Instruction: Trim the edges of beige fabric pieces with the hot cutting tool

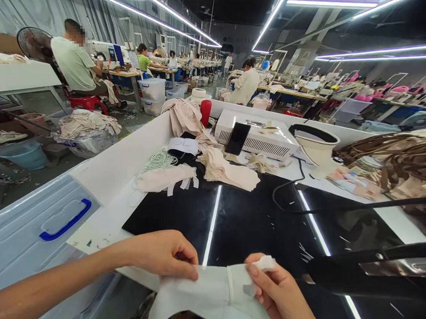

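Observation:
Close to the table's front edge, a white fabric piece (201,291) with a raised seam band across it is stretched between my two hands. My left hand (168,255) pinches its upper edge between thumb and fingers. At the other end, my right hand (271,284) grips the cloth beside the seam, thumb on top, with a small crumpled edge sticking up above the fingers. The fabric's lower part hangs down out of the frame. Beyond my hands lies a glossy black panel (251,219), with a stack of cream fabric pieces (229,170) at its far side.
A black machine arm (366,270) juts in from the right. Behind the panel are a phone (237,138), a white metal box (265,138), a pale green cord bundle (160,159) and a black cable (281,189). A lidded plastic bin (32,233) stands left; people sit farther back.

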The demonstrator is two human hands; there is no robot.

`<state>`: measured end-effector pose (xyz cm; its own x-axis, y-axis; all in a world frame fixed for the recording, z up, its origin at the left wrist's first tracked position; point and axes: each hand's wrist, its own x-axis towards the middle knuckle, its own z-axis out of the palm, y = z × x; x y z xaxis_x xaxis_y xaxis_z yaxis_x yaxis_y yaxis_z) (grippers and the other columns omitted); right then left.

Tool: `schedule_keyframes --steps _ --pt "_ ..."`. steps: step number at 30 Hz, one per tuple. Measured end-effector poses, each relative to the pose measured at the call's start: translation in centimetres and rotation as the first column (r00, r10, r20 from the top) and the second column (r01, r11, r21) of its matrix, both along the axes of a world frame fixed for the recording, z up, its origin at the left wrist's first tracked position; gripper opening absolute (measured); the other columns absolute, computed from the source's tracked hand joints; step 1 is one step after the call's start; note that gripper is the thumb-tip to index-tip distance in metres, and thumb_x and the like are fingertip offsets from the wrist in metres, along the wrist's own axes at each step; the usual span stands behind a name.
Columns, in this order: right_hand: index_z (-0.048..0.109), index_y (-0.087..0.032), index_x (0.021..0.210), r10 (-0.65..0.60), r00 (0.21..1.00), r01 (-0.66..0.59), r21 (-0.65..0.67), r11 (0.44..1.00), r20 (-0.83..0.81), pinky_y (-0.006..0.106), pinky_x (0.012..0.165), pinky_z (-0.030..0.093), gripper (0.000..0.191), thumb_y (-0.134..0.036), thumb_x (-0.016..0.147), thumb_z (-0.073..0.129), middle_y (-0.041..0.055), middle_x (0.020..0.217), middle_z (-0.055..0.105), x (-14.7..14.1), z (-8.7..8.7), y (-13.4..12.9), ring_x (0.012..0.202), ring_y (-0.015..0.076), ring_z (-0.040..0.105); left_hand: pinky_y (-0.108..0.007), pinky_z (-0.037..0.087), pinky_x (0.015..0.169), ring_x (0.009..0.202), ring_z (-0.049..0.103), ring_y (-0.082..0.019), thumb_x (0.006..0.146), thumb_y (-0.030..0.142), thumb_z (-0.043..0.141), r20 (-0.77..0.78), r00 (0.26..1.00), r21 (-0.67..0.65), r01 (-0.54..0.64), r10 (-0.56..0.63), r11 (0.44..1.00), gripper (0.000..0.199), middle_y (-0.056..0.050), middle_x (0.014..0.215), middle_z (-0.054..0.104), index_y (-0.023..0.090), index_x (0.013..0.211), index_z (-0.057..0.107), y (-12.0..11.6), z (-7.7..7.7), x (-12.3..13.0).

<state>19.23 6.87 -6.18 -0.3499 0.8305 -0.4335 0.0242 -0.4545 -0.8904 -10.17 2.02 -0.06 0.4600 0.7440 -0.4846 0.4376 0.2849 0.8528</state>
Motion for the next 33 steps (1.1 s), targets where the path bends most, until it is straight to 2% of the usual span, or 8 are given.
schedule_keyframes --steps 5,10,14,16,21,24,29,33 --pt "0.076 -0.021 0.091 0.047 0.918 -0.204 0.368 0.907 0.393 0.028 0.056 0.05 0.049 -0.069 0.082 0.071 0.0008 0.061 0.066 0.0 0.3 2.6 0.053 0.0163 0.06 -0.025 0.032 0.055 0.061 0.052 -0.014 0.092 0.031 0.06 -0.406 0.907 0.332 0.03 0.114 0.943 0.02 0.003 0.071 0.063 0.021 0.078 0.07 1.1 -1.3 -1.2" --pt "0.075 -0.023 0.096 -0.109 0.848 -0.266 0.595 0.759 0.518 0.034 0.068 0.056 0.041 -0.061 0.091 0.061 0.0068 0.086 0.073 -0.7 -0.3 5.6 0.072 0.022 0.069 -0.034 0.049 0.077 0.086 0.062 -0.023 0.099 0.008 0.044 -0.663 0.621 0.664 0.23 0.418 0.711 0.023 -0.009 0.095 0.067 0.016 0.092 0.065 2.3 -3.6 0.8" --pt "0.072 -0.023 0.119 -0.236 0.808 -0.29 0.712 0.64 0.541 0.043 0.081 0.057 0.044 -0.055 0.093 0.056 0.0125 0.118 0.071 -0.5 -0.7 5.7 0.088 0.0262 0.069 -0.04 0.05 0.103 0.113 0.063 -0.025 0.103 0.001 0.037 -0.554 0.767 0.823 0.448 0.323 0.348 0.034 -0.013 0.12 0.07 0.013 0.113 0.067 1.9 -4.7 3.3" --pt "0.073 -0.025 0.119 -0.23 0.808 -0.338 0.747 0.573 0.542 0.044 0.088 0.057 0.039 -0.05 0.096 0.055 0.0118 0.12 0.071 -0.1 -0.7 4.8 0.097 0.0272 0.07 -0.036 0.048 0.11 0.119 0.063 -0.022 0.108 0.007 0.04 -0.508 0.832 0.856 0.459 0.222 0.236 0.03 -0.011 0.125 0.071 0.013 0.119 0.068 1.7 -5.4 4.3" --pt "0.075 -0.028 0.12 -0.09 0.839 -0.513 0.836 0.195 0.536 0.032 0.086 0.061 0.026 -0.024 0.102 0.057 0.0066 0.109 0.078 0.2 -0.6 1.6 0.097 0.0202 0.074 -0.037 0.047 0.114 0.129 0.062 -0.023 0.11 0.012 0.045 -0.476 0.866 0.865 0.431 0.153 0.256 0.029 -0.009 0.134 0.071 0.017 0.127 0.068 2.0 -7.1 4.9" --pt "0.074 -0.026 0.125 -0.019 0.808 -0.587 0.807 0.068 0.589 0.031 0.079 0.062 0.03 -0.019 0.1 0.059 0.0066 0.108 0.08 -0.3 -0.7 0.5 0.089 0.0199 0.075 -0.037 0.046 0.117 0.132 0.061 -0.024 0.111 0.015 0.047 -0.452 0.88 0.875 0.405 0.146 0.267 0.029 -0.009 0.137 0.069 0.016 0.13 0.068 2.1 -7.7 4.6" --pt "0.075 -0.024 0.119 -0.002 0.8 -0.599 0.8 -0.007 0.599 0.031 0.077 0.063 0.024 -0.021 0.101 0.06 0.0064 0.105 0.081 0.5 -0.4 0.3 0.087 0.02 0.076 -0.038 0.048 0.117 0.132 0.061 -0.024 0.111 0.017 0.048 -0.45 0.88 0.88 0.409 0.151 0.24 0.028 -0.01 0.138 0.069 0.012 0.13 0.068 2.0 -7.9 4.5" --pt "0.074 -0.021 0.118 -0.112 0.861 -0.499 0.867 0.015 0.497 0.027 0.081 0.061 0.026 -0.012 0.098 0.061 0.0067 0.106 0.077 4.3 1.4 -0.3 0.094 0.0182 0.074 -0.039 0.05 0.115 0.129 0.063 -0.025 0.11 0.013 0.047 -0.427 0.889 0.899 0.398 0.164 0.182 0.028 -0.011 0.135 0.07 0.01 0.127 0.069 2.1 -7.9 4.5"
